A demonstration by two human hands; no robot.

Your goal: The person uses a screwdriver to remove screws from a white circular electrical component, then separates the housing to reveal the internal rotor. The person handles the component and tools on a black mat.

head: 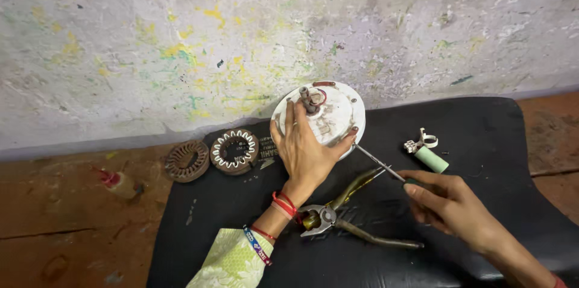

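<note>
My left hand (304, 152) grips a round white motor cover (335, 113) with a rusty shaft hub (310, 100) at its centre, tilted up off a black cushion (494, 137). My right hand (449, 203) holds a screwdriver (379, 161) whose metal tip touches the cover's lower right rim, beside my left thumb. A pair of pliers (344, 215) lies on the cushion between my two wrists.
Two wound stator rings (235, 150) (187, 160) lie at the cushion's left edge, by a paint-stained wall. A small green cylinder with a white clip (427, 152) rests on the cushion to the right. A small red-capped bottle (117, 182) lies on the brown floor at left.
</note>
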